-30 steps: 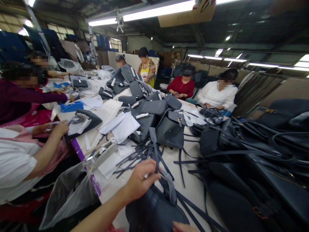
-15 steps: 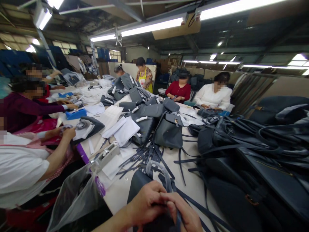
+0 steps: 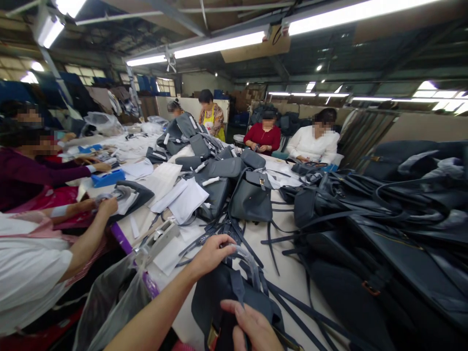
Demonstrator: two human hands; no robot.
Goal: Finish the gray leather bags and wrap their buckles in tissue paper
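A dark navy leather backpack point(image 3: 208, 297) lies at the table's near edge, with gold-coloured metal fittings at its lower side. Its carry handle point(image 3: 249, 261) is wrapped in clear plastic and arches up at the back. My left hand point(image 3: 214, 253) is closed at the left end of this handle, thumb and fingers around it; part of the grip is hidden. Lower down, my right hand point(image 3: 254, 326) pinches a narrow dark strap point(image 3: 237, 286) on the bag's front between thumb and forefinger. More loose straps point(image 3: 300, 312) trail to the right of the bag.
A heap of dark bags point(image 3: 395, 253) fills the right side. Another backpack point(image 3: 250, 200) and white paper sheets point(image 3: 186, 197) lie ahead. A grey metal device point(image 3: 163, 239) stands at the left edge near a plastic bag point(image 3: 113, 297). Several co-workers sit or stand around the table.
My hands were together over the bag. Now the left has moved up and forward to the handle, while the right stays low with the strap. The view has turned slightly right.
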